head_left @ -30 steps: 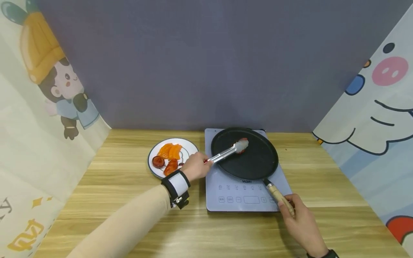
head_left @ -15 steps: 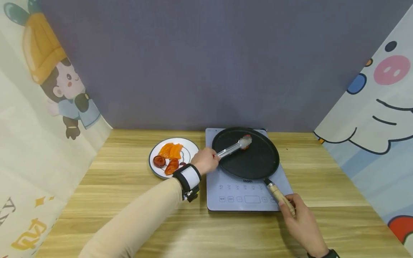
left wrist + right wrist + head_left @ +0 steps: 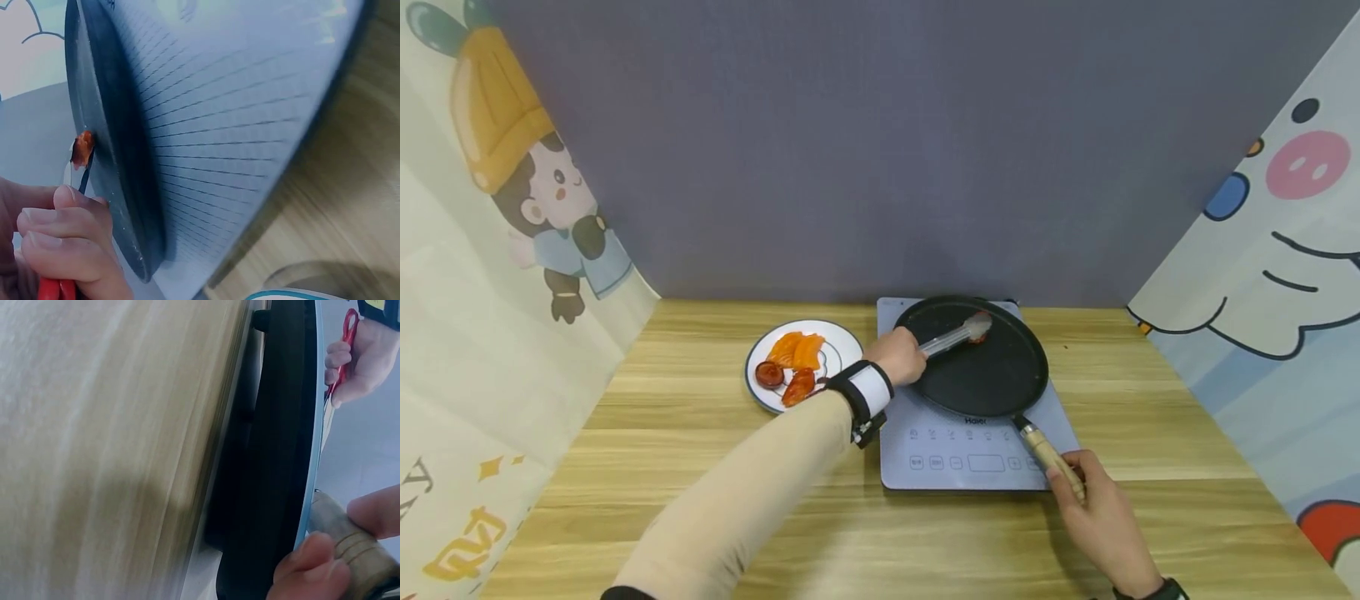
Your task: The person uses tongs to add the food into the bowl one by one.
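My left hand (image 3: 901, 357) grips metal tongs (image 3: 946, 340) by their red handles, which show at the bottom of the left wrist view. Between the tong tips is a small reddish-brown piece of food (image 3: 84, 148), right at the surface of the round black frying pan (image 3: 985, 379). The head view shows only a bit of that piece around the tips. My right hand (image 3: 1099, 510) holds the pan's wooden handle (image 3: 1047, 457), thumb on one side and fingers on the other. The pan sits on a pale induction cooker (image 3: 951, 477).
Left of the cooker, a white plate (image 3: 844, 337) with a blue rim carries orange slices (image 3: 795, 350), a round brown piece (image 3: 769, 374) and a reddish piece (image 3: 798, 387). My left forearm crosses its near right edge. A grey wall (image 3: 880, 150) stands behind the wooden table (image 3: 685, 400).
My left hand has moved right and slightly up, carrying the tongs and the food piece further across the pan. My right hand stays on the handle, and the pan keeps its place.
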### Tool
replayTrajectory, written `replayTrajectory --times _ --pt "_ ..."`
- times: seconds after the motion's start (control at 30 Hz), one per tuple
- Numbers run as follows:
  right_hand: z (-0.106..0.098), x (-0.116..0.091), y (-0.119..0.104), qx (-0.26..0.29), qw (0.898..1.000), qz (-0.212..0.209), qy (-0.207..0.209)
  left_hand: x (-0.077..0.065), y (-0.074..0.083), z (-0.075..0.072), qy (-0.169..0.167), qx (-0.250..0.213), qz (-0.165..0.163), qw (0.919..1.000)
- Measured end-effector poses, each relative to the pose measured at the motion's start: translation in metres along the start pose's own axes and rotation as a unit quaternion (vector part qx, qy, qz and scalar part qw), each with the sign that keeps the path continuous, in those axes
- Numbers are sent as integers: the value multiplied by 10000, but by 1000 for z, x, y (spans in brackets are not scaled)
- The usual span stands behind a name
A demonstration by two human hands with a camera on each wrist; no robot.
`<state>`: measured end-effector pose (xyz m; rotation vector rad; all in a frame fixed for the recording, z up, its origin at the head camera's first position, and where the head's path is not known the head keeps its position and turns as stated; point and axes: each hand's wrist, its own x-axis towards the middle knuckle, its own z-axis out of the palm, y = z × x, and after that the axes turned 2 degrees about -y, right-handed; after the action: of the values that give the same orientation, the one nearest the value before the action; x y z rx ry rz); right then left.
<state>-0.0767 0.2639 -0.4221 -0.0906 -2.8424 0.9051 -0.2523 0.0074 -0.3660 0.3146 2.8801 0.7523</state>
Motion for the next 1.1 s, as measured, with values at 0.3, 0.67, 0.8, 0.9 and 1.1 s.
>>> replayTrajectory --times 0.3,0.67,0.8,0.9,1.1 --pt "0 0 -2 25 10000 39 -16 2 11 -5 43 -13 -146 9999" --pt "1 0 1 31 10000 -35 71 -1 16 -2 104 -99 -234 9996" --pt "0 0 0 29 10000 -55 73 -1 15 -3 0 -46 -235 9997" --pt "1 0 0 -1 10000 -33 79 -2 15 -2 9 84 -304 9995" --pt "2 1 1 -2 10000 0 65 -5 15 2 334 608 -162 9975"
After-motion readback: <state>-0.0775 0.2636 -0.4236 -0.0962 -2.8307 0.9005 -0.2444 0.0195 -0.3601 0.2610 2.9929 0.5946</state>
